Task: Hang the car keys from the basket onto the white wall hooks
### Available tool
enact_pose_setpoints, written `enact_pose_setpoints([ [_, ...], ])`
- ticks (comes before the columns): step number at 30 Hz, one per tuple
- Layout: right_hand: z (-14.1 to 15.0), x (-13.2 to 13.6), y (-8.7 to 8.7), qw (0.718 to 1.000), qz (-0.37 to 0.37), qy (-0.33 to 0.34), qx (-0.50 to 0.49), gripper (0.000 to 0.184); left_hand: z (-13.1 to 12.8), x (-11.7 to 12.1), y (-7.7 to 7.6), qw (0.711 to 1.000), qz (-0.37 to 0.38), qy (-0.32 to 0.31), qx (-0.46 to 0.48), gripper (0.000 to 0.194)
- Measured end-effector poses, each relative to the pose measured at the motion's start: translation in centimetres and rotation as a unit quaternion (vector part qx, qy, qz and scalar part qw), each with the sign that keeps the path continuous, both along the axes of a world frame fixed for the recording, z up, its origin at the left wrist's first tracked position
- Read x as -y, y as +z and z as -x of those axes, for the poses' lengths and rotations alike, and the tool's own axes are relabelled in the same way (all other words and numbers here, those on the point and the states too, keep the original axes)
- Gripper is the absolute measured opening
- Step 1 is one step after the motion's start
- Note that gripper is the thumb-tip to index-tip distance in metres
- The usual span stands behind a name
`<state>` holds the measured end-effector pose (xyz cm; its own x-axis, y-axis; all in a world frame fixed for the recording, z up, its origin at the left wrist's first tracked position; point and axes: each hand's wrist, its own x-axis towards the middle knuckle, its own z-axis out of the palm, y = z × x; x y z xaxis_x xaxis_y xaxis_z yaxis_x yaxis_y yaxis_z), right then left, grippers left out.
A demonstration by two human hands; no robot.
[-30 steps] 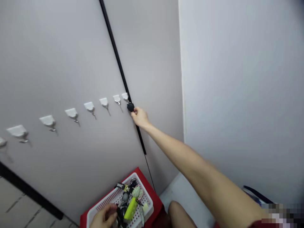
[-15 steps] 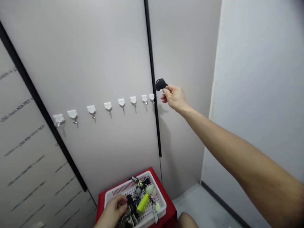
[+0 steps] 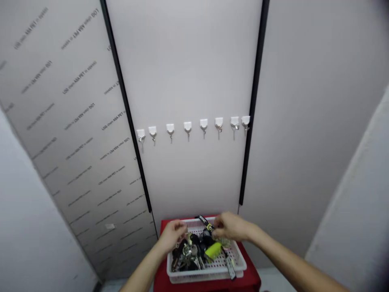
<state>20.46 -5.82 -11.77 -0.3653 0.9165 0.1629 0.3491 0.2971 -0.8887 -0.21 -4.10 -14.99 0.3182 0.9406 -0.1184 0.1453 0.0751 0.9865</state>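
On a red stand (image 3: 252,275), a white perforated basket (image 3: 206,278) holds keys (image 3: 189,250) and a lime-green keychain (image 3: 214,250). The left hand (image 3: 173,235) curls over the basket's left side, the right hand (image 3: 230,226) near a black strap (image 3: 204,221); whether either grips anything, I cannot tell. White hooks (image 3: 187,126) line the panel (image 3: 194,170) beyond.

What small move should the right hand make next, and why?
Perhaps pinch the black strap with the right hand: its fingertips appear beside it, and the strap's end lies at the white basket's far rim, clear of the heaped metal items.

Right fingers (image 3: 219,233) blurred, what they touch unclear, jumbled keys (image 3: 191,250) indistinct, forearms (image 3: 282,252) cut off below
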Motion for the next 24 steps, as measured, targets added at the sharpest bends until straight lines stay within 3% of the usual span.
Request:
enact_pose_setpoints([
  [2, 1.1, -1.3, 4.0, 0.998, -0.005, -0.044, 0.047, 0.031, 0.0, -1.1, 3.2, 0.995, 0.014, 0.024, 0.091, 0.027],
  [4, 2.6, -2.5, 8.2, 0.997, 0.002, -0.075, -0.024, 0.043, 0.1, -2.0, 7.7, 0.984, 0.014, 0.031, 0.172, 0.037],
  [8, 5.0, -4.1, 15.1, 0.97, 0.059, 0.035, -0.235, 0.053, 0.1, -2.9, 17.4, 0.963, -0.021, -0.121, 0.238, 0.053],
  [11, 5.7, -4.2, 17.9, 0.951, 0.086, 0.122, -0.271, 0.056, -0.4, -2.8, 21.5, 0.959, -0.033, -0.184, 0.212, 0.057],
  [13, 5.9, -4.2, 18.4, 0.946, 0.098, 0.151, -0.27, 0.057, -0.8, -2.7, 22.2, 0.959, -0.034, -0.204, 0.193, 0.058],
  [15, 6.2, -4.2, 18.2, 0.946, 0.107, 0.158, -0.262, 0.058, -1.1, -2.8, 21.8, 0.958, -0.033, -0.216, 0.186, 0.059],
  [19, 6.7, -4.5, 17.5, 0.952, 0.112, 0.138, -0.248, 0.058, -1.2, -3.0, 20.9, 0.958, -0.027, -0.22, 0.182, 0.059],
  [24, 7.3, -4.7, 17.6, 0.965, 0.109, 0.096, -0.22, 0.057, -0.7, -3.1, 21.1, 0.961, -0.012, -0.209, 0.178, 0.06],
])
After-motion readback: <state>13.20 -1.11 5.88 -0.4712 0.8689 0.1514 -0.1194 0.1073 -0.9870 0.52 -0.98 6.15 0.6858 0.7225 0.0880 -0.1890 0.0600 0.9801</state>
